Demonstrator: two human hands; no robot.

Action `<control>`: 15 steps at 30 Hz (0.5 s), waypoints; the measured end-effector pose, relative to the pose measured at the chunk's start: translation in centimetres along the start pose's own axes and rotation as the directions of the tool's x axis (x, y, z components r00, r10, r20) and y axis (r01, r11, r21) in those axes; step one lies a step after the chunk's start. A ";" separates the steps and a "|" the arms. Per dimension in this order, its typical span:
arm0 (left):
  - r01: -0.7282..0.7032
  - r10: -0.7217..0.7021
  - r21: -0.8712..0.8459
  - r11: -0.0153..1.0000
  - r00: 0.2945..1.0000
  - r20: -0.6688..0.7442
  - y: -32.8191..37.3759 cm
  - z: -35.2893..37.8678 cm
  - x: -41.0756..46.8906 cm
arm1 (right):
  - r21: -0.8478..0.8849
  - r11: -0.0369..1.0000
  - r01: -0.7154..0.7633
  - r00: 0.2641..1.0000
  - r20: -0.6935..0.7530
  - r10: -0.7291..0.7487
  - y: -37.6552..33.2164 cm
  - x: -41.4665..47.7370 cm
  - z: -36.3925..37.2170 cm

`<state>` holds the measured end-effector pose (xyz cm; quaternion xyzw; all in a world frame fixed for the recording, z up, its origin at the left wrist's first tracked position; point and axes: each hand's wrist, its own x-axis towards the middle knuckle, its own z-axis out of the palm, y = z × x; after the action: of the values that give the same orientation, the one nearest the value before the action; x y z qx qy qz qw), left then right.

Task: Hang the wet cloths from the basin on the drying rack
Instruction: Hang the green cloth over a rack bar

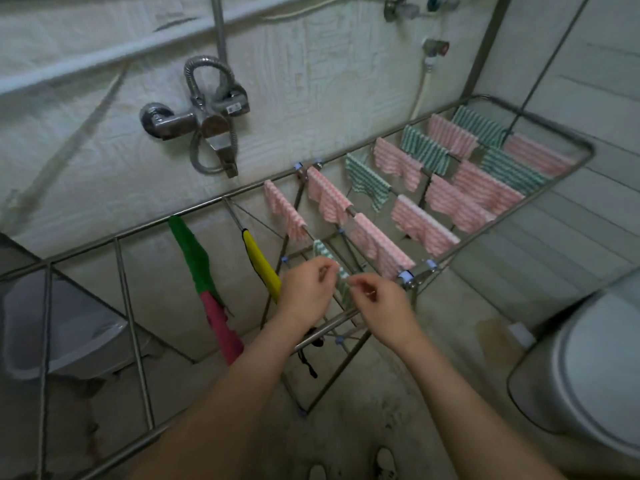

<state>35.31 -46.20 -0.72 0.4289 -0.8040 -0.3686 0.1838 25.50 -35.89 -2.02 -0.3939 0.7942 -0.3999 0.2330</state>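
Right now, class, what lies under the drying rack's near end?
Under the drying rack you can see bare stained floor and its folding legs. The person's forearms hide the floor nearest the camera.

From my screen the room looks dim, with soft, flat light and a slightly green tone. I see no hard shadows and no strong glare; only the metal tap [207,126], far above the left hand [306,289], shines a little. The picture is a bit soft everywhere. Straight bars bend near the edges, and the corners become darker.
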 end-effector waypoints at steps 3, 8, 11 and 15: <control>-0.122 0.123 -0.098 0.988 0.992 0.007 1.8 0.9 0.2 | 0.193 0.980 -0.059 0.993 -0.090 0.077 0.4 -0.4 -2.1; -0.234 0.247 -0.138 0.962 0.966 0.081 6.0 4.2 -0.5 | 0.289 0.951 -0.113 0.961 -0.210 0.178 1.7 -3.2 -7.7; -0.270 0.307 -0.190 0.944 0.930 0.202 8.5 7.3 -1.9 | 0.221 0.962 -0.159 0.927 -0.302 0.223 3.7 -5.2 -11.3; -0.376 0.419 -0.186 0.908 0.836 0.354 12.1 11.8 -4.1 | 0.134 0.957 -0.259 0.862 -0.416 0.291 7.7 -8.2 -15.8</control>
<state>23.70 -33.29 0.64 0.1605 -0.8743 -0.4427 0.1175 16.08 -19.23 1.20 -0.1694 0.8586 -0.4686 0.1206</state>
